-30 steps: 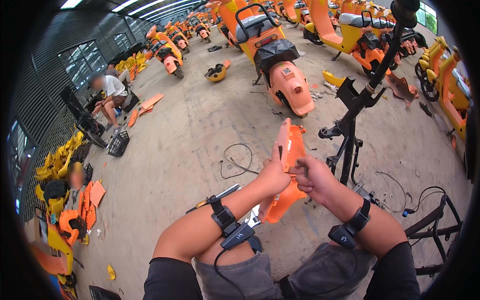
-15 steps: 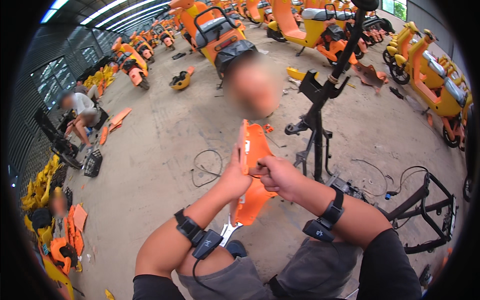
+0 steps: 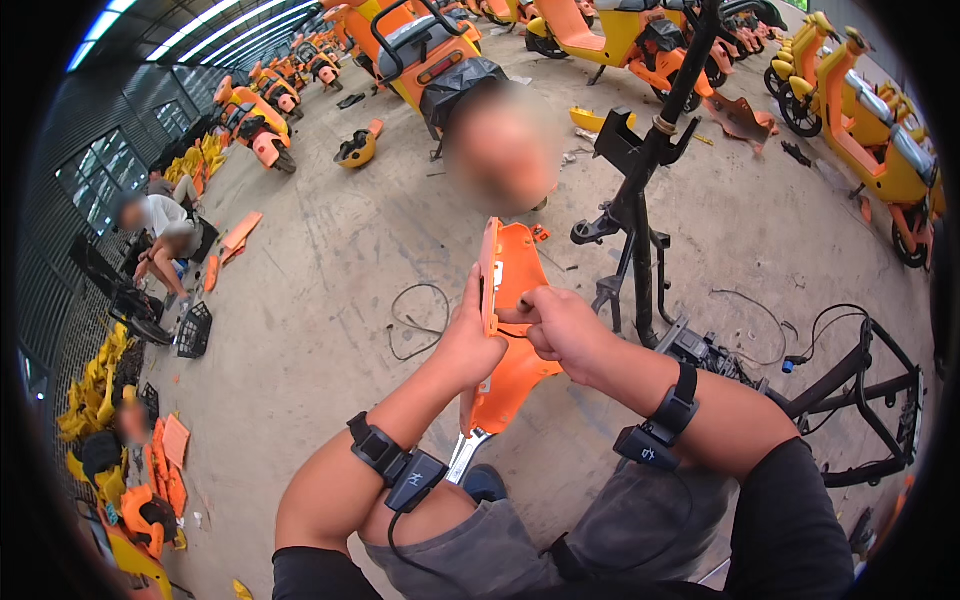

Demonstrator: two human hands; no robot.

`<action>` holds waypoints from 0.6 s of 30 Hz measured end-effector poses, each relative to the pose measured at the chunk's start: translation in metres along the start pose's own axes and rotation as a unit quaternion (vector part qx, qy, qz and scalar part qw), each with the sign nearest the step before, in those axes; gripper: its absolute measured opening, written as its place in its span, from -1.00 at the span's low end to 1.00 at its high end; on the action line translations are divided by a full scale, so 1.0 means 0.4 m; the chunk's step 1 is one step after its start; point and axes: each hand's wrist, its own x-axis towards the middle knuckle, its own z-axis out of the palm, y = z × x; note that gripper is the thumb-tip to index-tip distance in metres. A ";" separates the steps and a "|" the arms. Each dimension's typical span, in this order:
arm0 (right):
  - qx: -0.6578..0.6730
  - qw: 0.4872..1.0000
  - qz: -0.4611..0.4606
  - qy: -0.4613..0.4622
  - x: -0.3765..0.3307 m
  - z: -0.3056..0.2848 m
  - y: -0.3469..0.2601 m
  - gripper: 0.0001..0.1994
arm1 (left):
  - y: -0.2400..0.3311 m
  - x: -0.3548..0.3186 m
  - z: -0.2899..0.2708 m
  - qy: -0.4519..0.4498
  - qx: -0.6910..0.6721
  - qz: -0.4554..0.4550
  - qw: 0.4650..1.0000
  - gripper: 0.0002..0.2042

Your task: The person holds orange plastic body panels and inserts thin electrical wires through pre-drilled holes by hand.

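Observation:
An orange plastic scooter panel [image 3: 508, 395] stands on end in front of my knees, its hollow ribbed side turned to the right. My left hand [image 3: 474, 340] grips its left edge, with the thumb across the front and the fingers hidden behind. On the hollow side, my right hand [image 3: 560, 330] is closed, knuckles curled and the thumb pressed in. A small dark bit shows at its fingertips, too small to name. Below the panel, by my left knee, a silver wrench-like metal tool [image 3: 463, 458] shows partly.
A bare black scooter frame [image 3: 640, 230] stands ahead right, with another black frame [image 3: 860, 410] behind my right elbow. A loose cable [image 3: 420, 320] lies on the concrete floor. Orange scooters [image 3: 410, 60] line the back. A seated person [image 3: 165, 235] and yellow parts [image 3: 95, 385] are at left.
The panel and both hands have risen slightly in view. My right hand stays closed against the hollow side, and my left hand keeps its grip.

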 end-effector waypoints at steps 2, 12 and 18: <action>0.004 1.000 -0.002 -0.005 -0.002 -0.007 -0.004 -0.81 | 0.009 0.002 0.005 -0.002 0.019 0.006 1.000 -0.03; -0.041 0.998 -0.040 0.008 -0.015 -0.004 -0.028 -0.80 | 0.063 -0.015 0.009 0.049 0.097 -0.011 0.994 0.00; -0.093 0.991 -0.073 0.062 0.021 -0.012 -0.007 -0.80 | 0.088 -0.025 0.014 0.034 0.107 -0.005 0.994 -0.03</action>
